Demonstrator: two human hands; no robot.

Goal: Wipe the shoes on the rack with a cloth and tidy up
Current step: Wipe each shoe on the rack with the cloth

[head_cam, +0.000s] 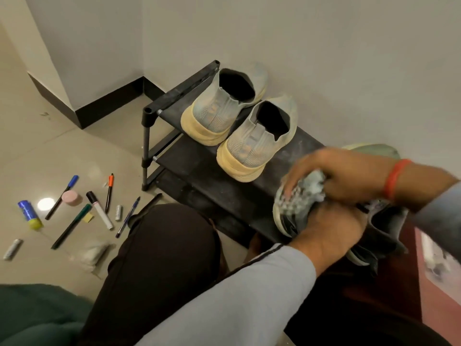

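Two pale grey knit shoes with yellowed soles (pixel 224 108) (pixel 259 143) stand heel-out on the top shelf of a black shoe rack (pixel 189 168). In front of the rack, at the right, my left hand (pixel 331 233) grips a dark speckled shoe (pixel 287 208) from below. My right hand (pixel 331 173), with an orange band at the wrist, presses a crumpled light blue cloth (pixel 313 182) onto that shoe's upper. Motion blur hides the fingers' detail. Another shoe's greenish toe (pixel 371 149) shows behind my right wrist.
Pens and markers (pixel 99 211), a blue glue stick (pixel 30 213), a pink round object (pixel 71 197), small batteries (pixel 12 248) and a white pouch (pixel 93 253) lie scattered on the tiled floor at left. My dark-trousered knee (pixel 162 245) is in the middle. A reddish box (pixel 439 270) sits at right.
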